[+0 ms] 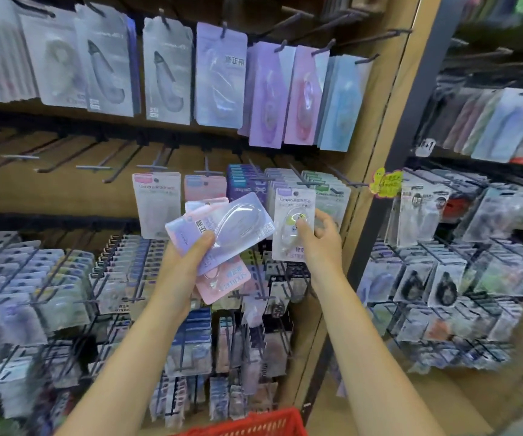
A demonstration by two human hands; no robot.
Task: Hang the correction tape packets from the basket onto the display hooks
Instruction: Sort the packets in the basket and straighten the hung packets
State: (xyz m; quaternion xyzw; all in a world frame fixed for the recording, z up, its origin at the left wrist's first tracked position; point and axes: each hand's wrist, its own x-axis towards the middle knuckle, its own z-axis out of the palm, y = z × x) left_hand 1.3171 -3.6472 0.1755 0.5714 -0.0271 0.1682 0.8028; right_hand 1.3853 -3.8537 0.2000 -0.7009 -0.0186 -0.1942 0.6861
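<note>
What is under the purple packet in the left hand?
Under the purple packet the left hand holds a pink packet, its lower part showing. Another pink edge shows above. How many more lie between is covered.

Wooden display wall (49, 196) fitted with rows of dark metal hooks (65, 155); top row hung with grey, lilac, pink and blue correction tape packets (219, 73); middle row mostly bare at left, loaded at centre with white, pink, purple and green packets (156, 202); lower rows densely packed with small carded packets (49, 278); adjoining dark rack (442, 278) at right similarly stocked; red basket (254, 424) rim at bottom edge.
</note>
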